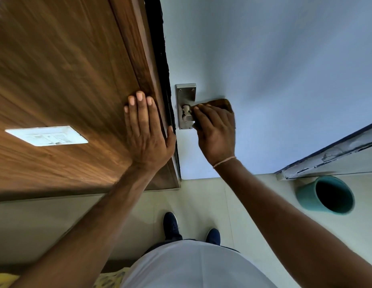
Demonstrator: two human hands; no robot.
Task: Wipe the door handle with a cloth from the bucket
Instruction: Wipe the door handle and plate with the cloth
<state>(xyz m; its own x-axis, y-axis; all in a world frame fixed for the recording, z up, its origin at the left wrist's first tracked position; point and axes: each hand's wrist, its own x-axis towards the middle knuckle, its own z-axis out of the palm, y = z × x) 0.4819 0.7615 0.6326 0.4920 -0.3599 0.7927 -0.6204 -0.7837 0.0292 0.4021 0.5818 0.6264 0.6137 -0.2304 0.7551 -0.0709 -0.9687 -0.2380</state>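
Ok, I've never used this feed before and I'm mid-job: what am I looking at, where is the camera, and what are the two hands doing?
There is one picture, from a wide-angle camera worn on the person's head, looking down, so walls bend and the floor sits at the bottom. There is no machine, only bare hands. The left hand lies flat and open on the wooden panel beside the pale blue door. The right hand has its grip closed on a brown cloth pressed over the metal door handle. The lever itself is mostly hidden. On the floor, a teal bucket stands to the right, with the person's dark shoes below. A white switch plate sits on the panel.
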